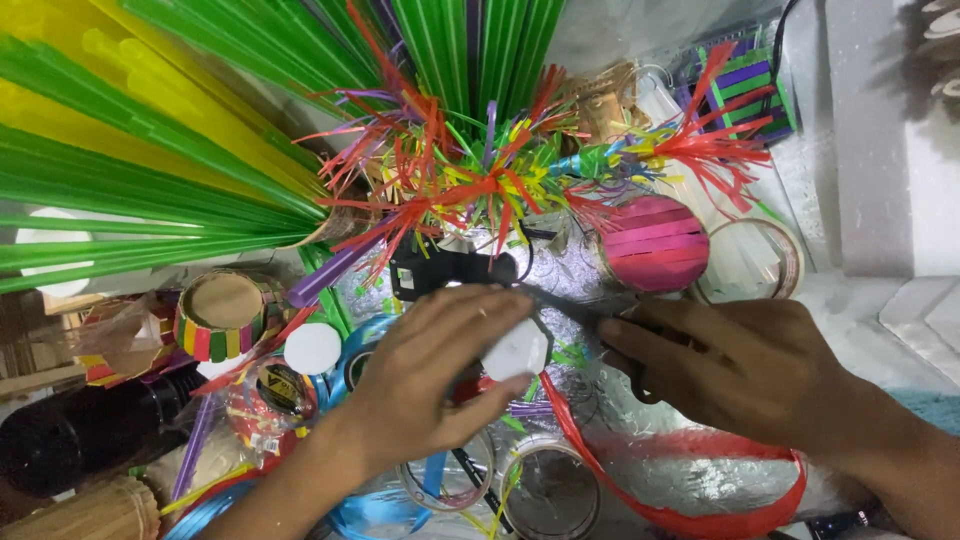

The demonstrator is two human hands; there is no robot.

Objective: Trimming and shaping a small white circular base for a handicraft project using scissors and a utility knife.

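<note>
Head view, my left hand (435,375) pinching a white foam piece (517,350) at its fingertips, my right hand (745,365) clenched on dark scissors (575,305), blades just above the piece.

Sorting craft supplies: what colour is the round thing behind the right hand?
Pink striped disc, clearest in the head view.

**Clearance around the white piece**

We log little free room: our left hand (425,375) and right hand (745,365) flank the white piece (515,350). Above it, fringed straws (470,180) crowd; left, tape rolls (275,390); below, red ribbon (680,500). Right beyond, bare foil (700,470).
</note>
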